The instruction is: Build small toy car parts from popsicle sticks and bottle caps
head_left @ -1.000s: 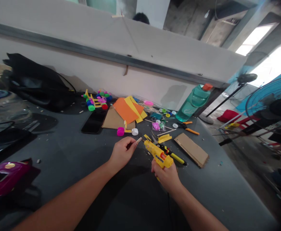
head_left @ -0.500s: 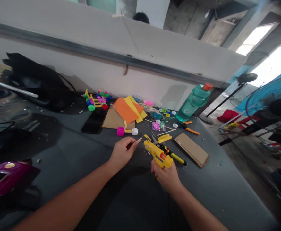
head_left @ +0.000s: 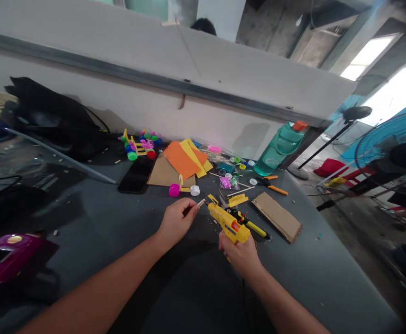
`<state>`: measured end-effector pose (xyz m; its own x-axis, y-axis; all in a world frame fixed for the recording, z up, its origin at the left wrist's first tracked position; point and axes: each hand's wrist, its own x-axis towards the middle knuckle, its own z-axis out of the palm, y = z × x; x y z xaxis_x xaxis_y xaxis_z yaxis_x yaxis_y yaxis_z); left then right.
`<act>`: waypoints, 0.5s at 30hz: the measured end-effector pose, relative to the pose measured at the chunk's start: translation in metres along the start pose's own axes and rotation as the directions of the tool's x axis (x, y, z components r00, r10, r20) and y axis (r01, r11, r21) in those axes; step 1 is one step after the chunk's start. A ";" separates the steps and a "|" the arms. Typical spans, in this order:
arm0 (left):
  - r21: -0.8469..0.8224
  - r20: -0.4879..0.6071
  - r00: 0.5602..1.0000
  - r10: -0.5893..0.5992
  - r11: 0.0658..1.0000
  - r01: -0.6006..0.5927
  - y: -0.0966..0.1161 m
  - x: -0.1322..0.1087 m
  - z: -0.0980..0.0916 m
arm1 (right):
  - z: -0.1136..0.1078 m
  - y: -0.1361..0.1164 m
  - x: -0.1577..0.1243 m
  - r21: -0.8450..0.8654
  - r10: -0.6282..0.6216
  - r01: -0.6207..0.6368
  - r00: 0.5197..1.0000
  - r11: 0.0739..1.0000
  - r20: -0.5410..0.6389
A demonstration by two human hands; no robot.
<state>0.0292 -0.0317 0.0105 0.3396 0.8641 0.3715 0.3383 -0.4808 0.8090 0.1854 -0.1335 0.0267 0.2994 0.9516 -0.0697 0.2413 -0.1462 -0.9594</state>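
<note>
Pinching a short pale stick (head_left: 201,202) between fingers (head_left: 189,203) of the left hand (head_left: 177,222), close by the nozzle of a yellow glue gun (head_left: 228,223), wrapped tight in the right hand (head_left: 242,255) above the bench (head_left: 119,232). Looks like gluing; calls for steady aim.

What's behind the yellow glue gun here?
A yellow-and-black-handled tool, likely pliers, lies on the table past the yellow glue gun. One handle shows; the gun hides part of the tool. Anything else covered by the gun or right hand can't be seen.
</note>
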 end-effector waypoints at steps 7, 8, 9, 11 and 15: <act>0.001 -0.007 1.000 -0.016 1.000 0.016 -0.002 0.000 0.001 | 0.000 -0.007 0.001 0.001 -0.037 0.037 0.999 0.999 0.017; -0.006 -0.006 1.000 -0.023 1.000 0.023 -0.002 0.001 0.001 | 0.000 -0.009 0.001 0.003 -0.032 0.032 0.999 0.999 0.018; -0.016 -0.006 1.000 -0.030 0.999 0.030 -0.002 0.001 0.001 | 0.000 -0.010 0.000 0.005 -0.023 0.023 0.999 1.000 0.022; -0.039 -0.008 0.999 -0.048 0.998 0.048 -0.003 0.001 0.002 | 0.001 -0.012 0.000 0.012 -0.001 0.001 1.000 1.000 0.024; -0.108 -0.001 0.994 -0.110 0.988 0.109 -0.004 0.001 0.002 | 0.002 -0.010 -0.001 0.014 0.013 -0.013 0.999 1.000 0.031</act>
<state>0.0305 -0.0292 0.0069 0.3000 0.9117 0.2808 0.2769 -0.3649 0.8889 0.1807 -0.1325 0.0362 0.2734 0.9576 -0.0903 0.2243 -0.1548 -0.9621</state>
